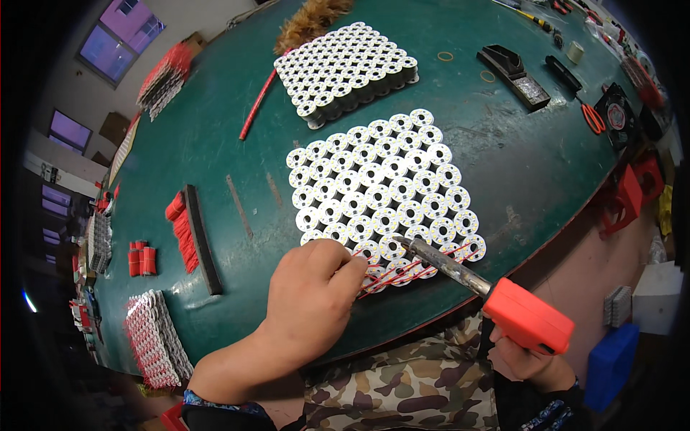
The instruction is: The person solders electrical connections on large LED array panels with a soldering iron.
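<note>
A panel of white round LED boards (377, 195), joined in rows with dark gaps between, lies on the green table in front of me. My left hand (309, 298) is closed at its near left edge, thumb and finger pinched on thin red wire. Several red wires (402, 271) run across the nearest rows. My right hand (528, 359) grips a soldering gun (530, 316) with an orange-red body and a metal barrel. Its tip points left over the near rows, close to the boards; whether it touches one I cannot tell. The gun's body partly hides my right fingers.
Behind the panel stands a stack of similar panels (345, 68), beside a feather duster (309, 25). To the left are red wires (185, 241) along a dark bar (203, 241) and wired boards (157, 337). Scissors (593, 118) and a black holder (514, 75) lie far right.
</note>
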